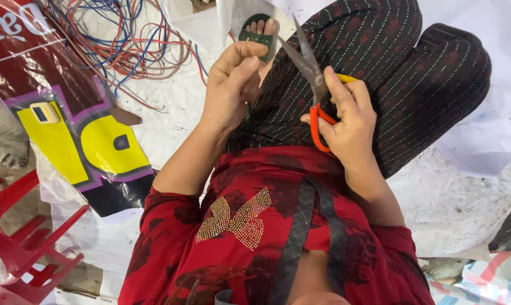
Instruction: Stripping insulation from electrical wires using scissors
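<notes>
My right hand grips a pair of scissors with red and yellow handles, blades open and pointing up and away from me. My left hand is closed around a thin piece of copper-coloured wire pinched between thumb and fingers, just left of the blades. Both hands hover over my lap, above dark patterned trousers. My foot in a green sandal shows beyond the left hand.
A tangle of red, blue and white wires lies at the upper left on white sheeting. A red, yellow and purple banner lies to the left, a red plastic chair at bottom left.
</notes>
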